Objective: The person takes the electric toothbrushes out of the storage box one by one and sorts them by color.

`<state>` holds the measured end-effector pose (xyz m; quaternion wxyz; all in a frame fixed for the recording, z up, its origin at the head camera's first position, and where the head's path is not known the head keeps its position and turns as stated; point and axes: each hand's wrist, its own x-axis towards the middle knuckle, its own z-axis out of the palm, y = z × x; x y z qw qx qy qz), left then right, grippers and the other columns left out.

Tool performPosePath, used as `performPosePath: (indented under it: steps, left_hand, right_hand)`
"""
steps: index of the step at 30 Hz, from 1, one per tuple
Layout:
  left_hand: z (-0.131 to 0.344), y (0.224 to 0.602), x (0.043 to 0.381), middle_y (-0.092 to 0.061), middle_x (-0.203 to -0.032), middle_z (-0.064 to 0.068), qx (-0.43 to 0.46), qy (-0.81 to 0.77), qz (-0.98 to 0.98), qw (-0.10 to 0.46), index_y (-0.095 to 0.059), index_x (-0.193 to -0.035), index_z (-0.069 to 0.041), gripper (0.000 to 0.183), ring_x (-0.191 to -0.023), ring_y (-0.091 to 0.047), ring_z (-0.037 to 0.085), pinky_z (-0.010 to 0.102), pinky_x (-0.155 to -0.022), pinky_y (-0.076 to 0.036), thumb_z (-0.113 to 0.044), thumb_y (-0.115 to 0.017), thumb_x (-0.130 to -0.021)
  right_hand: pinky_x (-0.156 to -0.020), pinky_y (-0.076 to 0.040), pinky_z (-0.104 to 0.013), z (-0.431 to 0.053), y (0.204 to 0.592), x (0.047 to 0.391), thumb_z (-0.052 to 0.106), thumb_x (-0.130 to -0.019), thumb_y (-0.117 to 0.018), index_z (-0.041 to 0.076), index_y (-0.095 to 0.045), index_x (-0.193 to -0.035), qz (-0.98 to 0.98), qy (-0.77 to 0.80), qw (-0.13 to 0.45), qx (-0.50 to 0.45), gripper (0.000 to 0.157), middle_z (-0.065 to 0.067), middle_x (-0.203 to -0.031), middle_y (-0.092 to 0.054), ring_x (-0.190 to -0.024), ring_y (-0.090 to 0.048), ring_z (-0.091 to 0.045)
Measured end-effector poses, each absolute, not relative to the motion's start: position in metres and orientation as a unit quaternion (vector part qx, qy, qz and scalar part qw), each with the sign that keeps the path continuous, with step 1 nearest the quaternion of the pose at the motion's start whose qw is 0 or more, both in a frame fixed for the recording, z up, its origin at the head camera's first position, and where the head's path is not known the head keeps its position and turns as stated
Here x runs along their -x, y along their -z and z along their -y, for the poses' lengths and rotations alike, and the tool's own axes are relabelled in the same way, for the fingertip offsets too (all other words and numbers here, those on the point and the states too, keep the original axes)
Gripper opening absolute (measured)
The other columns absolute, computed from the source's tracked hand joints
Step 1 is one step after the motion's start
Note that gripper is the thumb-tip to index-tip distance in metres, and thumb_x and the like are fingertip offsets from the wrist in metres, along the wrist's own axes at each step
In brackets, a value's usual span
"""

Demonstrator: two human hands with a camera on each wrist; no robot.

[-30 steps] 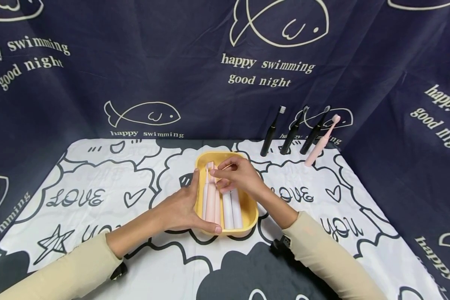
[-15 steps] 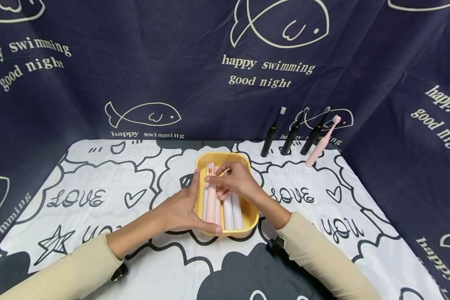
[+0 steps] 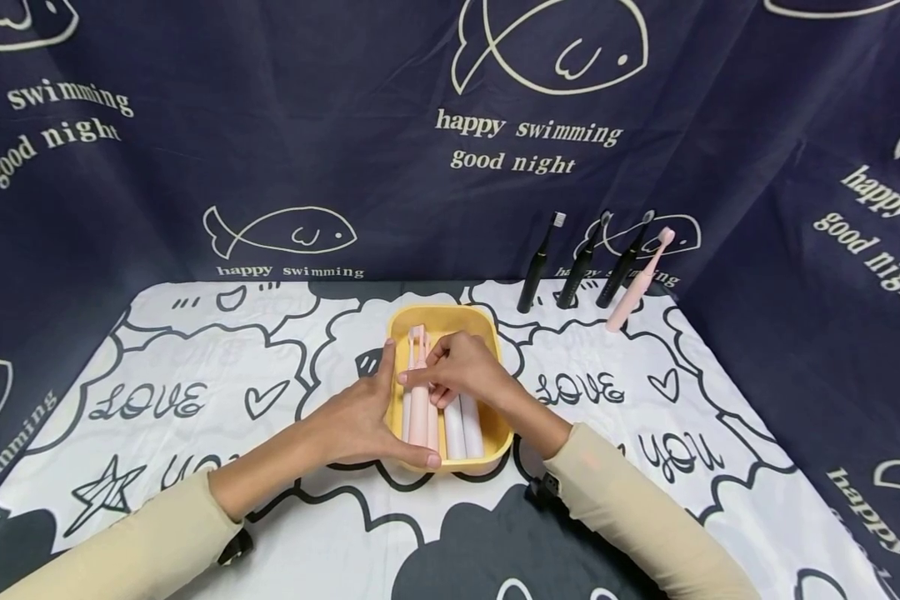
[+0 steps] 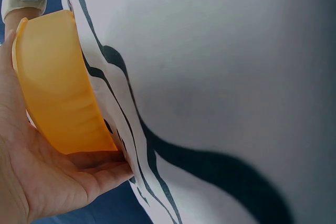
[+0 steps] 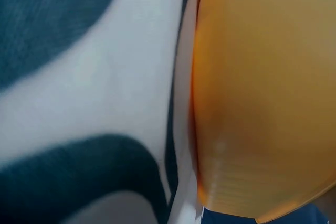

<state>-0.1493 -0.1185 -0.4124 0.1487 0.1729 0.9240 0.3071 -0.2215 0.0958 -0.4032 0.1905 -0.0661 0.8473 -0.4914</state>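
Note:
A yellow tray [image 3: 507, 442] stands on the table, holding several electric toothbrushes side by side, heads at the far end. My left hand [image 3: 360, 419] grips its left side, thumb along the near rim; the left wrist view shows the palm and fingers against the yellow wall [image 4: 58, 85]. Inside the tray, my right hand [image 3: 465, 367] pinches a pink toothbrush [image 3: 418, 417] at the top of its handle, thumb lying across it. Beside that lie another pink handle and, to the right, two white toothbrushes [image 3: 462, 429], their upper parts hidden under the right hand.
Behind the tray to the right, three black toothbrushes [image 3: 579, 275] and a pink toothbrush [image 3: 633, 292] stand in a row near the dark printed curtain [image 3: 390, 150]. A black-and-white patterned cloth [image 3: 195, 350] covers the table.
My right hand has shifted left and toward me, from the brush-head end down to the top of the pink handle. The left hand keeps its place on the tray.

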Motion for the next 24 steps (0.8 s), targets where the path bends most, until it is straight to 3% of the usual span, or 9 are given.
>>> performPosePath:
  steps: [8, 17, 24]
  left_hand:
    - [0.1197, 0.4129, 0.1506, -0.052, -0.169, 0.031, -0.177, -0.313, -0.922, 0.141, 0.024, -0.178, -0.014, 0.178, -0.134, -0.066, 0.030, 0.053, -0.114, -0.055, -0.089, -0.092, -0.066]
    - [0.1187, 0.4133, 0.1503, -0.050, -0.171, 0.030, -0.177, -0.316, -0.922, 0.139, 0.023, -0.178, -0.014, 0.178, -0.138, -0.065, 0.031, 0.053, -0.116, -0.054, -0.088, -0.093, -0.065]
    - [0.1176, 0.4120, 0.1495, -0.045, -0.174, 0.030, -0.172, -0.319, -0.921, 0.142, 0.022, -0.179, -0.013, 0.180, -0.144, -0.062, 0.034, 0.054, -0.118, -0.053, -0.088, -0.094, -0.063]
  right_hand:
    - [-0.057, -0.065, -0.032, -0.0937, 0.4048, 0.2228, 0.024, -0.090, -0.089, 0.004, -0.074, -0.099, -0.841, 0.499, 0.194, 0.075, 0.026, -0.010, -0.075, -0.078, -0.056, -0.076, -0.016]
    - [-0.063, -0.067, -0.034, -0.0934, 0.4014, 0.2233, 0.020, -0.097, -0.069, -0.003, -0.070, -0.116, -0.794, 0.563, 0.219, 0.067, 0.029, -0.011, -0.083, -0.078, -0.063, -0.076, -0.017]
    - [-0.065, -0.067, -0.031, -0.0966, 0.4013, 0.2244, 0.019, -0.104, -0.063, -0.001, -0.064, -0.122, -0.765, 0.598, 0.230, 0.068, 0.027, -0.009, -0.091, -0.076, -0.071, -0.075, -0.016]
